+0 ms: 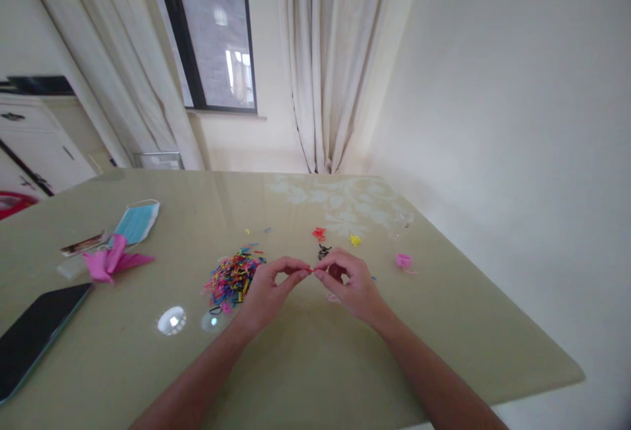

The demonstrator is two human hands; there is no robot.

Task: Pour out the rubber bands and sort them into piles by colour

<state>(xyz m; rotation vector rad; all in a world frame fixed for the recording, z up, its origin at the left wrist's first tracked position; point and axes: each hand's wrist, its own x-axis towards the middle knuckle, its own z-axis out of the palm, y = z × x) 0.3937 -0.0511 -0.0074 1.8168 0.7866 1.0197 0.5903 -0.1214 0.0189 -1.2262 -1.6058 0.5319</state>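
Observation:
Over the middle of the table, my left hand (pixel 273 288) and my right hand (pixel 350 282) meet at the fingertips. Both pinch a tiny red rubber band (pixel 311 271), mostly hidden by the fingers. Beside my left hand lies a heap of mixed coloured rubber bands (pixel 231 279), partly covered by that hand. Beyond my right hand are small groups sorted by colour: red bands (pixel 319 233), yellow bands (pixel 355 240) and black bands (pixel 323 252). Some pink bands (pixel 334 298) show under my right hand.
A pink roll (pixel 403 260) sits to the right on the glossy table (pixel 473 325). On the left are a black phone (pixel 42 331), a pink folded paper bird (pixel 116 260) and a blue face mask (pixel 137 221). Two round shiny spots (pixel 171 320) show near the heap.

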